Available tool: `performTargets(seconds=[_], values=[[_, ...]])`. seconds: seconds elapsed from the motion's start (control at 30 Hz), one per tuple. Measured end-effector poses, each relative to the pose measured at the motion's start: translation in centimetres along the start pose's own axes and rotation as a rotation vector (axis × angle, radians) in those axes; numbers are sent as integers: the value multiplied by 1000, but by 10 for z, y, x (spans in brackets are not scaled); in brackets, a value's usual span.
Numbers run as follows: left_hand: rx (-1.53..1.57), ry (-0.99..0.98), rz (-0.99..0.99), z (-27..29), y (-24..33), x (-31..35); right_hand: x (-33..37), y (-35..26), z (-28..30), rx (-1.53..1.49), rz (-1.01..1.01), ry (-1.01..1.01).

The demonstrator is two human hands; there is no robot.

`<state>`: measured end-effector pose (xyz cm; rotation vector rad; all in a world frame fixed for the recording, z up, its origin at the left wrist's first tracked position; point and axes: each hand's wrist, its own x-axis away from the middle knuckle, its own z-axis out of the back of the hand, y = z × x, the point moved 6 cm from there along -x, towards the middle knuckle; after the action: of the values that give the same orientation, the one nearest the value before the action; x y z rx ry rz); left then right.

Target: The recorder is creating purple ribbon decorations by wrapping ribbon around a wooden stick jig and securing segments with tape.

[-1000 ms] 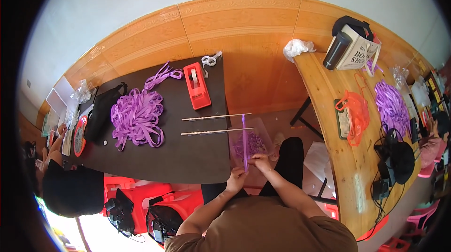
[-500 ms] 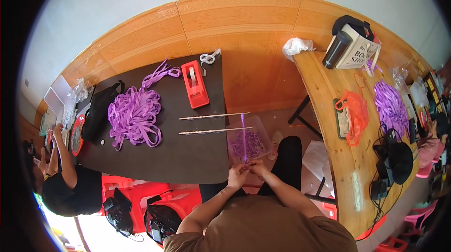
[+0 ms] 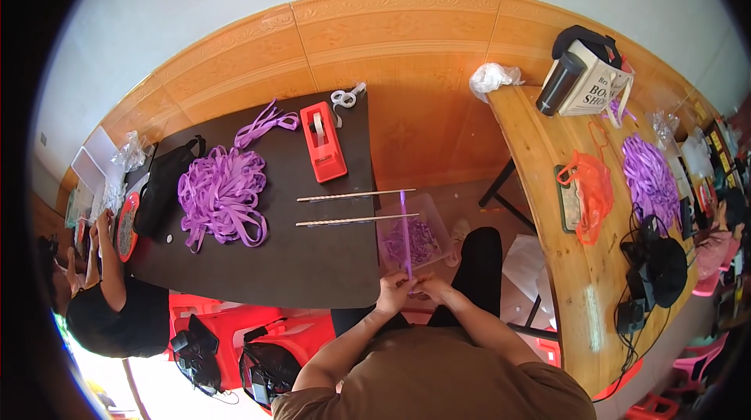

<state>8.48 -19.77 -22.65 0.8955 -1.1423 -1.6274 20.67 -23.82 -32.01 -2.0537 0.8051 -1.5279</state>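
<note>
A narrow purple ribbon [image 3: 406, 236] runs from two thin pale sticks down to my hands, and a short lower end shows between them. My left hand [image 3: 393, 293] pinches it near that end. Close beside it, my right hand [image 3: 432, 287] has its fingers closed at the same ribbon; the fingertips are small in view. The far stick [image 3: 352, 195] and the near stick [image 3: 352, 221] lie apart on the dark table [image 3: 313, 267], their right ends jutting past its edge. Below the ribbon stands a clear plastic bin [image 3: 443, 224] with short purple pieces inside.
On the dark table are a heap of purple ribbon [image 3: 223, 193], a red tape dispenser [image 3: 324, 146] and white scissors [image 3: 344, 98]. The wooden table [image 3: 540, 177] at right bears a red plastic bag [image 3: 592, 193], a phone [image 3: 566, 197] and more purple ribbon [image 3: 649, 174]. Another person [image 3: 117, 314] works at far left.
My hands have parted slightly, and the ribbon's lower end now shows between them. The ribbon still crosses the stick ends. The whole view has shifted very slightly.
</note>
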Motion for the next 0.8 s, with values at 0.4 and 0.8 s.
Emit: performTargets(seconds=[0.4, 0.8], values=[[204, 213, 61, 8, 59, -30, 67, -10, -24, 46, 219, -325], [869, 56, 379, 0, 81, -19, 74, -15, -34, 154, 228, -435]])
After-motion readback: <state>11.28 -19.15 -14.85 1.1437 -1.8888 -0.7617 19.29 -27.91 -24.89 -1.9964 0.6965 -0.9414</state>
